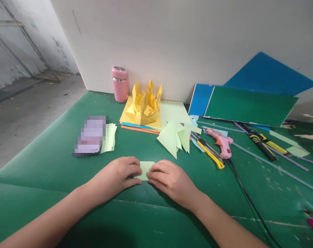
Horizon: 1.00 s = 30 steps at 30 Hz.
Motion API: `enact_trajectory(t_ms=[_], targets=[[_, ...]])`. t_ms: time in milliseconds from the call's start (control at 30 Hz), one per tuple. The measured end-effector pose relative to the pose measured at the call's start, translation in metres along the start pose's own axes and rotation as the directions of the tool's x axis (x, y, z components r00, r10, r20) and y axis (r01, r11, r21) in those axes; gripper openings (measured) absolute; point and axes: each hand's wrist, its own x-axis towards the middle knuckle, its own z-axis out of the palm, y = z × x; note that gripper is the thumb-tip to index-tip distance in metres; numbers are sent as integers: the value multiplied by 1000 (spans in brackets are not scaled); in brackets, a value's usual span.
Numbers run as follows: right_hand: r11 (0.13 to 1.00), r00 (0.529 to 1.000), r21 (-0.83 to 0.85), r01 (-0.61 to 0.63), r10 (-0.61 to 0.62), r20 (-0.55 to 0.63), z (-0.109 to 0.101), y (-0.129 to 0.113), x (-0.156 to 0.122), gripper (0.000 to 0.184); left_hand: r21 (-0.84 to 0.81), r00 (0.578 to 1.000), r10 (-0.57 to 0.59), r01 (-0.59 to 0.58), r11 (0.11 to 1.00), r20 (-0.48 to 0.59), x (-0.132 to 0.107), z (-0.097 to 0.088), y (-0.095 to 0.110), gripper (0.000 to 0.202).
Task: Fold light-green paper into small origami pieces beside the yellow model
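Observation:
A small pale green paper sheet (145, 168) lies on the green table (55, 144) between my two hands. My left hand (118, 175) has its fingers curled and pressed onto the sheet's left edge. My right hand (169, 179) presses its bent fingers onto the right edge. Most of the sheet is hidden under the fingers.
Behind are folded pale green triangles (175, 136), a yellow folded paper crown (145, 105) on a stack of coloured sheets, a pink flask (120, 84), a pale green stack (109, 137), a pink glue gun (222, 142) with its cable, a yellow cutter (210, 153), and blue and green boards (249, 103).

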Motion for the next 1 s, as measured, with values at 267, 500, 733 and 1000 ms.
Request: enact_trajectory(t_ms=[267, 500, 733, 1000], targets=[[999, 999, 31, -18, 20, -48, 2, 2, -1, 17, 46, 997, 62, -60, 997, -39, 0, 1, 2, 31], [955, 973, 194, -223, 230, -12, 0, 2, 3, 17, -124, 994, -88, 79, 989, -66, 5, 0, 2, 22], [933, 945, 166, -320, 326, -12, 1, -2, 6, 15, -98, 981, -182, 175, 980, -61, 7, 4, 3, 21], [921, 926, 103, -376, 376, 22, 2, -6, 9, 14, -134, 954, -291, 280, 951, -70, 5, 10, 3, 22]])
